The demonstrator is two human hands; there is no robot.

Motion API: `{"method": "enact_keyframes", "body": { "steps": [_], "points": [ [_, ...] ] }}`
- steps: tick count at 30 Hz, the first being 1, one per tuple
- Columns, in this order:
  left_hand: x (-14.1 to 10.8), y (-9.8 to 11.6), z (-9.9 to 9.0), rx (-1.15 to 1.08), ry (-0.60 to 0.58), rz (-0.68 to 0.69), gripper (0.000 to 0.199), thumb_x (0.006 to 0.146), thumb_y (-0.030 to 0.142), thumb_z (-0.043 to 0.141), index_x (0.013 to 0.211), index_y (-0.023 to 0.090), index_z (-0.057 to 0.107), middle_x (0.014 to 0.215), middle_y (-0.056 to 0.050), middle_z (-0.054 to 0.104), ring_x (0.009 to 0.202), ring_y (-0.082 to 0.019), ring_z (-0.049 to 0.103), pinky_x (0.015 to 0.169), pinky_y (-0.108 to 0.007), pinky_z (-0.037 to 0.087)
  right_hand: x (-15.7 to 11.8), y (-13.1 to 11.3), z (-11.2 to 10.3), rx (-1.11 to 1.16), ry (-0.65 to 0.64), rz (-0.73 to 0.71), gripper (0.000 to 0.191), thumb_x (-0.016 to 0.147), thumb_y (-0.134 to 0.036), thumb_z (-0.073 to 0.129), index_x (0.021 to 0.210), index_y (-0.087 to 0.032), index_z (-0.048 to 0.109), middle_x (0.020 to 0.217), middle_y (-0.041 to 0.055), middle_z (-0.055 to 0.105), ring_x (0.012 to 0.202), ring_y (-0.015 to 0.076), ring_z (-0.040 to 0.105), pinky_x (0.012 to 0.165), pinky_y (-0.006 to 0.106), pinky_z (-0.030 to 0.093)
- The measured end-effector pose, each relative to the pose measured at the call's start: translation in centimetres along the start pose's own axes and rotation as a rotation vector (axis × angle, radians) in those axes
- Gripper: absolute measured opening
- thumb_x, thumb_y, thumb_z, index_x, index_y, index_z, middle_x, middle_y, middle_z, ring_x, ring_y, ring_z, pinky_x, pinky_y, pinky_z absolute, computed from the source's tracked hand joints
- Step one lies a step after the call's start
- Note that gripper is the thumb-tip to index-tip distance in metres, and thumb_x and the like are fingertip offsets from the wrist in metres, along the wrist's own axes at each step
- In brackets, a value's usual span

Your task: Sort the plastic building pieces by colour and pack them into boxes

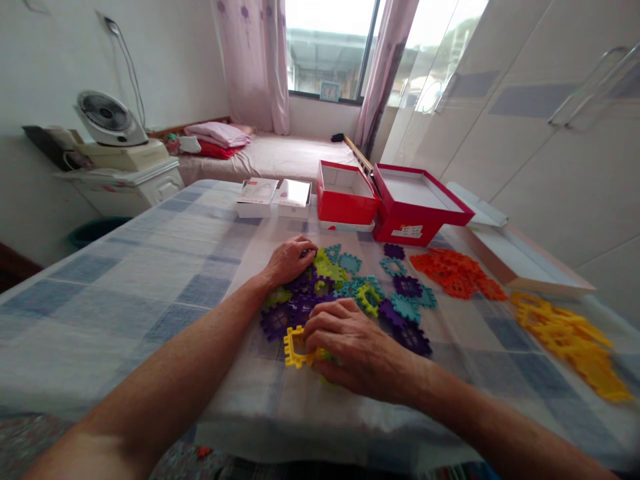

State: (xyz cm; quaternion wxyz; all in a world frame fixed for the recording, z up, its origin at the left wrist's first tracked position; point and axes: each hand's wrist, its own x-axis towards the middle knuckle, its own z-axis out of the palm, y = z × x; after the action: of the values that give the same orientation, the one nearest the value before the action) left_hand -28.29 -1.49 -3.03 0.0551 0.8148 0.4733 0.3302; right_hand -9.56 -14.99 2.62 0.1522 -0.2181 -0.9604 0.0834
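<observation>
My right hand (345, 343) is closed on a yellow square frame piece (295, 347) near the front of a mixed pile. At the pile's back left, my left hand (293, 260) has its fingers curled down beside the lime green pieces (327, 267); what it holds, if anything, is hidden. Purple pieces (277, 320) and teal pieces (406, 307) lie between and to the right of the hands. Orange pieces (457, 273) form a separate heap to the right, and yellow pieces (570, 340) form another at the far right.
A checked cloth covers the table (165, 293). Along its back stand small white boxes (257, 200), a red box (347, 203) and a dark red box (410, 223). An open shallow box (530, 260) lies at the right. A bed (300, 150) is beyond.
</observation>
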Motion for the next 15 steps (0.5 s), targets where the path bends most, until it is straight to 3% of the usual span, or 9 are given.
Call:
{"method": "enact_keyframes", "body": {
  "steps": [2, 5, 9, 11, 15],
  "points": [
    [0.0, 0.0, 0.0, 0.0, 0.005, -0.002, 0.025, 0.085, 0.026, 0.045, 0.092, 0.019, 0.068, 0.096, -0.004, 0.065, 0.09, -0.015, 0.059, 0.086, -0.026, 0.045, 0.6, 0.9, 0.6, -0.066, 0.012, 0.051, 0.007, 0.084, -0.023, 0.053, 0.089, -0.02, 0.057, 0.096, 0.0035, 0.062, 0.1, 0.0174, 0.05, 0.091, 0.035, 0.032],
    [0.0, 0.0, 0.1, 0.002, 0.008, -0.014, 0.025, 0.085, 0.025, 0.045, 0.092, 0.019, 0.068, 0.096, -0.003, 0.064, 0.091, -0.015, 0.059, 0.087, -0.026, 0.045, 0.6, 2.4, 0.8, -0.137, 0.117, 0.24, 0.002, 0.082, -0.018, 0.054, 0.083, -0.019, 0.055, 0.092, 0.005, 0.061, 0.096, 0.0189, 0.05, 0.088, 0.036, 0.032],
    [0.0, 0.0, 0.1, 0.004, 0.006, -0.019, 0.025, 0.084, 0.025, 0.046, 0.094, 0.02, 0.068, 0.097, -0.003, 0.065, 0.092, -0.015, 0.059, 0.087, -0.026, 0.045, 0.6, 2.7, 0.6, -0.082, 0.26, 0.422, 0.007, 0.079, -0.011, 0.052, 0.08, -0.018, 0.05, 0.085, 0.0041, 0.06, 0.089, 0.019, 0.05, 0.081, 0.034, 0.034],
    [0.0, 0.0, 0.1, 0.002, 0.007, -0.014, 0.026, 0.084, 0.025, 0.045, 0.094, 0.019, 0.068, 0.098, -0.003, 0.065, 0.092, -0.016, 0.059, 0.086, -0.026, 0.045, 0.9, 2.0, 0.7, -0.025, 0.255, 0.393, 0.007, 0.081, -0.012, 0.05, 0.082, -0.019, 0.051, 0.084, 0.0035, 0.06, 0.088, 0.0183, 0.05, 0.08, 0.033, 0.034],
    [0.0, 0.1, -0.1, 0.001, 0.007, -0.014, 0.026, 0.085, 0.025, 0.045, 0.093, 0.019, 0.068, 0.097, -0.004, 0.065, 0.092, -0.016, 0.059, 0.086, -0.027, 0.045, 1.9, 0.2, 1.4, -0.005, 0.105, 0.247, 0.005, 0.086, -0.019, 0.049, 0.085, -0.019, 0.054, 0.086, 0.0041, 0.061, 0.095, 0.0194, 0.049, 0.086, 0.035, 0.032]
  ]
}}
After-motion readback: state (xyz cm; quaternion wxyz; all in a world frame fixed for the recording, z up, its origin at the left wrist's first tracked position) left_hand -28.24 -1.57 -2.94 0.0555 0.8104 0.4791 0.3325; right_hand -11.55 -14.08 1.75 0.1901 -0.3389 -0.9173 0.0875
